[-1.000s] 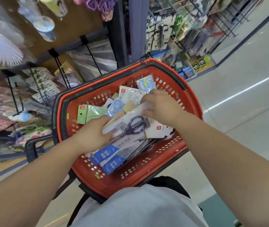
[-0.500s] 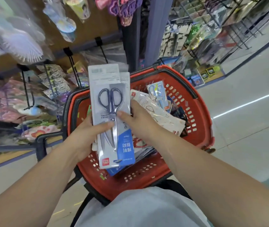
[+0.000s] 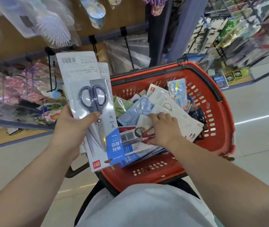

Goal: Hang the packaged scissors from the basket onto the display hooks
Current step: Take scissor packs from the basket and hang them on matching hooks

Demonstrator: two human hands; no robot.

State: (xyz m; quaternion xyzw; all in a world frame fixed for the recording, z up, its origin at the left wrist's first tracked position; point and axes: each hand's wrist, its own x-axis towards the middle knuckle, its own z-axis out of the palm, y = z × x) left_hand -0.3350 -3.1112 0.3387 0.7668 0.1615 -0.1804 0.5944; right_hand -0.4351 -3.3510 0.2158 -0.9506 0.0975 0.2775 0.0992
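— Over the left rim of the basket (image 3: 163,176): what's in the left hand (image 3: 70,128)?
— It has the packaged scissors (image 3: 94,102), grey handles, card upright, barcode end up. The grip is closed on it: thumb across the front at the pivot, fingers behind. A second card edge shows behind it.
— Hooks?
— Black display hooks (image 3: 129,49) on the rail further back, well apart from the pack.
— And the right hand (image 3: 163,128)?
— Down in the basket, palm down, fingers loosely spread on the heap, touching a red-handled scissors pack (image 3: 140,133). Can't tell if that grip has hold of it.
— Rest of the basket?
— More packs, heaped and overlapping.
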